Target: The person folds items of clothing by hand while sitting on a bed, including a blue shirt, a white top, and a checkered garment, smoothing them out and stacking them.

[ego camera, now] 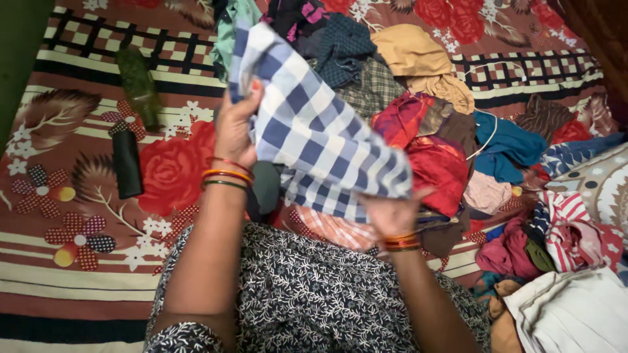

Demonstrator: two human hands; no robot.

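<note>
Checked cloth (314, 131) looks light and floppy; left hand (234, 131) pinches its top edge, right hand (392, 212) grips the bottom corner.

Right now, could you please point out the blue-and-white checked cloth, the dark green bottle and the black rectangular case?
blue-and-white checked cloth (314, 131): head view, middle of the held fabric.
dark green bottle (139, 82): head view, its body.
black rectangular case (127, 163): head view, its centre.

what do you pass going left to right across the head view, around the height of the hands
black cylinder → left hand → blue and white checked cloth → right hand → red garment → blue garment → red and white striped cloth
</note>
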